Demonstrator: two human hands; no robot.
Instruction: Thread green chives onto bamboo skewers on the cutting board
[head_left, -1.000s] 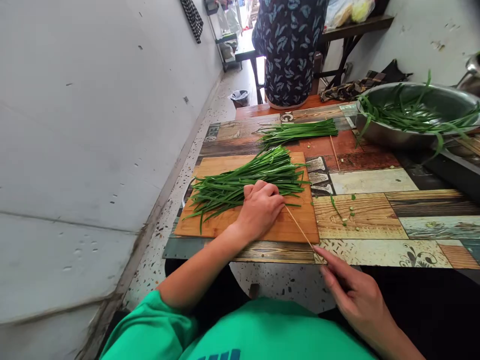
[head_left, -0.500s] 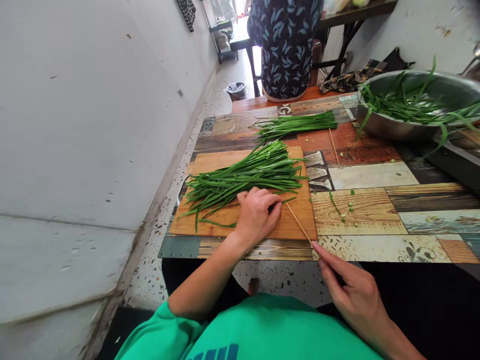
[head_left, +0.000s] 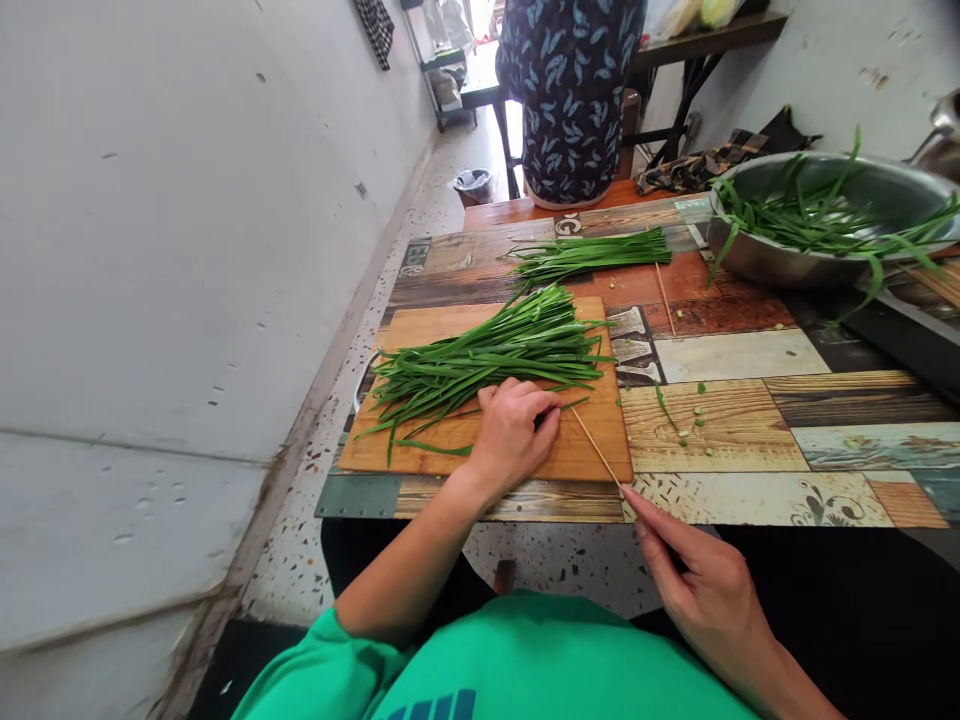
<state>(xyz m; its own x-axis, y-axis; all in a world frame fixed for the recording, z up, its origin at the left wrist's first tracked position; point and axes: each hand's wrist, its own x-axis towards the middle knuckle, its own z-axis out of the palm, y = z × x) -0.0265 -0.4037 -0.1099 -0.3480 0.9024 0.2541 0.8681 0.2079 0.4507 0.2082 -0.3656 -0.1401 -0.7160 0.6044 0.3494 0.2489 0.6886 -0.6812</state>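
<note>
A loose heap of garlic chives (head_left: 495, 345) lies across a wooden cutting board (head_left: 600, 440). My left hand (head_left: 514, 430) rests on the board at the heap's near side, its fingers curled and pinched around a single chive, whose green end (head_left: 576, 403) shows past the fingertips. In my right hand (head_left: 701, 570), just off the table's front edge, thumb and fingers pinch a thin wooden skewer (head_left: 598, 447). The skewer slants over the board's right corner, its tip close to the left fingertips.
A second chive bundle (head_left: 592, 255) lies farther back, near another skewer (head_left: 664, 300). Green scraps (head_left: 699, 410) dot the patterned table (head_left: 720, 430). A steel bowl (head_left: 772, 265) of chives stands at right. A person in a patterned garment (head_left: 574, 110) is beyond the table.
The skewer's tip has drawn slightly away from my left fingertips. Both hands hold nearly the same pose; the camera view has shifted a little.
</note>
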